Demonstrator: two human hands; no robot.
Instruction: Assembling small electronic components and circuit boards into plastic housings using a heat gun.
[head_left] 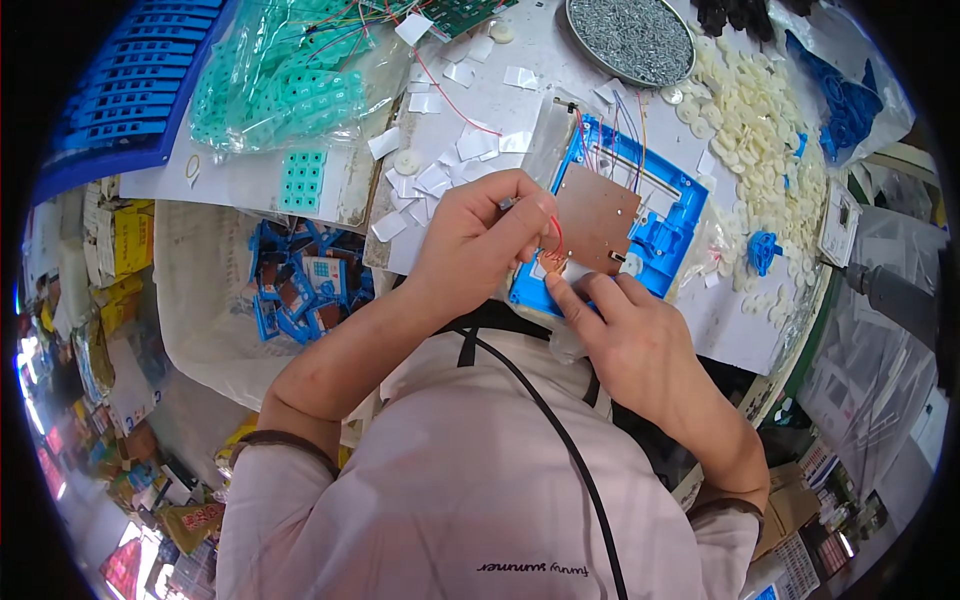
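Cluttered and white, the bench (480,110) runs across the upper half of your view, strewn with small white paper squares (440,175).

At its upper left lies a clear bag of teal keypads (290,85), beside a stack of blue trays (125,85). One loose teal keypad (302,180) sits just below the bag. Along the right side runs a wide heap of cream discs (765,140), with a blue bag of parts (850,100) beyond it. At top centre stands a round pan of screws (630,35). Below the bench edge, to your left, a white sack (200,300) holds blue housings (300,285).

Directly in front of you, the blue frame (665,225) rests tilted on the bench edge. A brown circuit board (595,218) lies in it, with thin coloured wires (615,125) running off its upper edge.

Your left hand (475,240) is curled at the board's left edge. Its fingers (530,215) are closed in a pinch on a thin red wire (556,238) that loops down toward the board's lower corner; a small dark tip shows above the thumb.

Your right hand (630,335) sits below the frame. Its fingers are extended and partly spread; the index fingertip (556,287) presses the frame's lower left corner. You cannot tell whether it grips anything.
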